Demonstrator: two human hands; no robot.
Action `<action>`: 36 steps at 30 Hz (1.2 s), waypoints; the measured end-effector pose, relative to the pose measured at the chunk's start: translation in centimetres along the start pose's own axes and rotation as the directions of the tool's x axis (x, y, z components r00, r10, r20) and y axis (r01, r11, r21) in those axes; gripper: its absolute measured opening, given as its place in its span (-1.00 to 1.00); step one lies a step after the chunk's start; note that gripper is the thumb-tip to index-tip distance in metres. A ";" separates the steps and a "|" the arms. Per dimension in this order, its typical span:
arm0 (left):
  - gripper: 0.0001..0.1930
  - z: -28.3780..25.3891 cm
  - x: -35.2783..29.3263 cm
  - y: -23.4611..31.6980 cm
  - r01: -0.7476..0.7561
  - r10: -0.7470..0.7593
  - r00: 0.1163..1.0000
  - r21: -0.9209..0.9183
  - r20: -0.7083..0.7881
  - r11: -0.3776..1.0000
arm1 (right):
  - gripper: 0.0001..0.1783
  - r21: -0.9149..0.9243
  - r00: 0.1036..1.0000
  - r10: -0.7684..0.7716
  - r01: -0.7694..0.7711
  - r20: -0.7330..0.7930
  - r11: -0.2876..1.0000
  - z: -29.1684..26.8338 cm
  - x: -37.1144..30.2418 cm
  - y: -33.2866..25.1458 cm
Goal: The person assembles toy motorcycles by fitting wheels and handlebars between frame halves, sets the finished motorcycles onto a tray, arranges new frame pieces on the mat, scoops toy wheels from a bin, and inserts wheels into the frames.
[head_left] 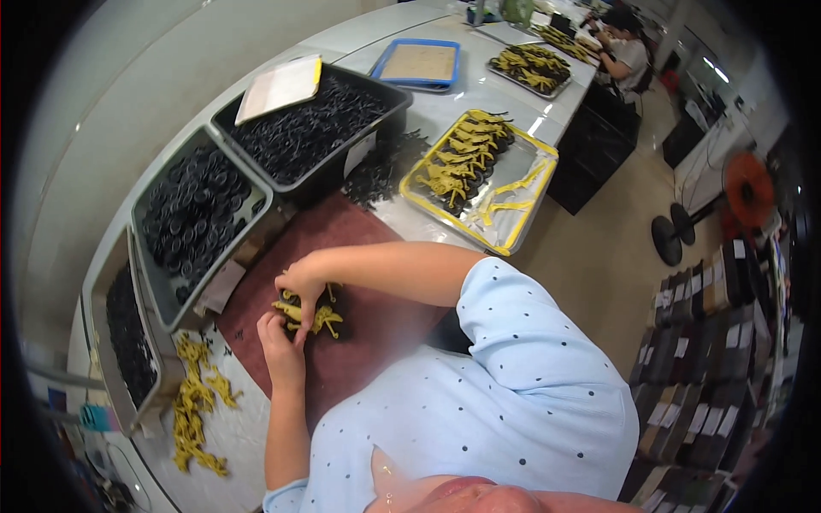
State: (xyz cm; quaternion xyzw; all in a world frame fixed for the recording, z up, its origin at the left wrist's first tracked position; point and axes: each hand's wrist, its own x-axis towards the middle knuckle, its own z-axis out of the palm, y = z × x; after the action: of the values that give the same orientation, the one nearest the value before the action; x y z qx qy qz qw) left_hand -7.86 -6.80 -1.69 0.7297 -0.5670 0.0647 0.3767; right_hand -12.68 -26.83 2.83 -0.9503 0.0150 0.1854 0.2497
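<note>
Above a dark red mat [359,227], both my hands close around one yellow figure [327,318] with thin limbs, with black parts beneath it. My right hand [306,278] reaches across from the right and grips it from the far side, thumb pointing down over it. From the near side, my left hand [280,335] pinches its left end with bent fingers. The fingers hide part of the piece, so how its parts join cannot be made out. Left of the mat, loose yellow figures [195,406] lie in a heap on the white table.
Grey bins hold black round discs [192,214] and small black parts [316,128]; a narrower bin [128,333] stands left. A yellow-edged tray [534,201] carries a row of finished-looking figures. Beyond are a blue tray [417,64], another loaded tray [530,68] and a seated person [624,56].
</note>
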 end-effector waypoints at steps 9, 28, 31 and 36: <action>-0.45 0.4 -0.5 0.4 -0.028 0.032 0.997 0.059 -0.068 0.998 | 0.18 0.059 0.986 0.124 -0.131 0.110 0.990 0.4 1.9 0.0; -0.54 -0.9 0.4 0.8 -0.062 0.067 0.985 0.040 -0.161 0.997 | -0.01 0.353 0.889 0.285 -0.153 -0.359 0.923 -5.5 -19.2 7.3; -0.58 -0.9 0.7 0.5 -0.039 0.040 0.983 0.010 -0.178 0.999 | -0.01 0.397 0.752 0.433 -0.247 -0.496 0.884 -7.3 -29.1 11.8; -0.63 -0.7 1.1 -0.4 -0.039 0.034 0.982 -0.026 -0.185 0.999 | -0.16 0.623 0.488 0.784 -0.490 -0.384 0.610 -6.5 -39.6 22.0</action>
State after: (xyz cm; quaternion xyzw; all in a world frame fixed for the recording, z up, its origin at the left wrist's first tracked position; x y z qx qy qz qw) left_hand -6.88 -7.15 -0.82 0.7043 -0.5439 0.1306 0.4372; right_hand -49.92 -51.71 11.99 -0.7926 0.4996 -0.0688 0.3429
